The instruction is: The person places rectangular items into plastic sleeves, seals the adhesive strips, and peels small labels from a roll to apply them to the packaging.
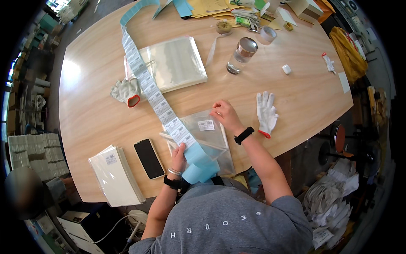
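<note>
A long strip of printed white labels on light-blue backing (pixel 154 95) runs from the table's far left edge down to my lap, where bare blue backing (pixel 198 163) curls over. My left hand (pixel 178 158) grips this strip near its lower end, thumb on top. Under it lies a clear plastic bag (pixel 194 122) with a white label (pixel 206 125) stuck near its top. At the bag's upper right corner, the bent fingers of my right hand (pixel 228 117) are pinched together on the plastic edge. The strip covers part of the bag's left side.
Bag stacks lie beyond the strip (pixel 175 59) and at lower left (pixel 114 178), beside a phone (pixel 149 158). White gloves rest right (pixel 266 113) and left (pixel 126 91). A lidded glass cup (pixel 242 55), tape rolls (pixel 268 34) and a small white case (pixel 286 69) stand farther off.
</note>
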Demonstrator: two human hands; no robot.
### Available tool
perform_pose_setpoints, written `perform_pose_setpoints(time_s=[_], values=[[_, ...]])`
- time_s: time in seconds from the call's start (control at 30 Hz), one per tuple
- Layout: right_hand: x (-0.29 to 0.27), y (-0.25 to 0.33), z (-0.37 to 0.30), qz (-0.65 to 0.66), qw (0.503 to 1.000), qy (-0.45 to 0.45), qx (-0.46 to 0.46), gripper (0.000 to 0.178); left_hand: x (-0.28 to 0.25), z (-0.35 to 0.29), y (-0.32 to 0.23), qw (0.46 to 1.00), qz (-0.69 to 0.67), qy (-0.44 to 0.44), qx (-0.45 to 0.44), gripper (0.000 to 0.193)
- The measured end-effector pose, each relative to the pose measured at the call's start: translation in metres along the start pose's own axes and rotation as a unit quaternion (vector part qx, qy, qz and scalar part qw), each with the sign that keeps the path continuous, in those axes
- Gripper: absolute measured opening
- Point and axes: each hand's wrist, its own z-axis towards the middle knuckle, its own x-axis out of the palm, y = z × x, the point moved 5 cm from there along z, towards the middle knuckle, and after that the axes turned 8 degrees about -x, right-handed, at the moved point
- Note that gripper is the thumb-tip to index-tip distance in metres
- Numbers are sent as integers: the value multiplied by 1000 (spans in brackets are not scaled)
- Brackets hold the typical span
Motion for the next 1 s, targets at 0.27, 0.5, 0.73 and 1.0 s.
perform_pose_setpoints(time_s=[0.27, 0.5, 0.73, 1.0], values=[[5, 26, -13, 135, 985, -6, 111, 15, 11, -17, -19, 999, -4, 2, 39, 28], [28, 28, -30, 254, 950, 53, 174, 19, 24, -33, -36, 997, -8, 22, 69, 28], [50, 51, -93, 442, 834, 146, 296, 22, 30, -18, -35, 998, -24, 44, 50, 29], [24, 93, -163, 224, 933, 278, 46, 39, 6, 7, -22, 994, -103, 16, 28, 40]])
